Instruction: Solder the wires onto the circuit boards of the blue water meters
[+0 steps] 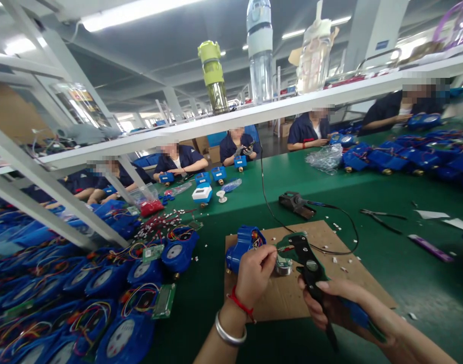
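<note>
My left hand (255,275) pinches a thin wire that runs from the blue water-meter housing (243,246) lying on a brown cardboard sheet (292,298). A red string and a silver bangle circle that wrist. My right hand (332,303) is wrapped round the handles of a black and green wire-stripping tool (307,260), whose jaws meet the wire's end just right of my left fingertips. A small round metal part (283,265) lies on the cardboard beneath the tool.
Several blue meters with coloured wires and circuit boards (83,298) crowd the left of the green table (406,263). A soldering iron stand (295,203), pliers (379,217), white offcuts and a purple strip lie beyond. Several co-workers in navy sit opposite; bottles stand on a white shelf (277,108).
</note>
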Demonstrator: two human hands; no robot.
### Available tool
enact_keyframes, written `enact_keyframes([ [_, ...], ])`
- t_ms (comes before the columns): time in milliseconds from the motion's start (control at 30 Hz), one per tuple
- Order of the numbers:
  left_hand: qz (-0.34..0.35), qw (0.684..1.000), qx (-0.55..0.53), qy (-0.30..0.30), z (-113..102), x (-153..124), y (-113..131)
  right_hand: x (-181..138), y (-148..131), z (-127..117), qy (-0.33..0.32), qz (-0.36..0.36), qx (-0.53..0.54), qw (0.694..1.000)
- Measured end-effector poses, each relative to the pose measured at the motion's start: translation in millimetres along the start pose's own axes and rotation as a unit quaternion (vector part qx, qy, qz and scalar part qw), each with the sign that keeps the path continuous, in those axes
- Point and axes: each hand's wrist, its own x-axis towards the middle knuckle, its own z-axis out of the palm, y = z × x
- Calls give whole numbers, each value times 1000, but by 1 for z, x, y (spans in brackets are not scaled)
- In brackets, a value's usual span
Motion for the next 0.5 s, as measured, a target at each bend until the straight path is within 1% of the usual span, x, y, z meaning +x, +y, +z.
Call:
enact_keyframes([
  [167, 13, 1000, 23, 7, -1, 0, -2, 0, 0, 1, 6, 0, -2, 1000],
  [333, 19, 999, 44, 13, 0, 0, -3, 1, 1, 4, 17, 16, 0, 1000],
  [500, 36, 996, 86, 11, -1, -2, -3, 3, 11, -3, 66, 31, -24, 997],
])
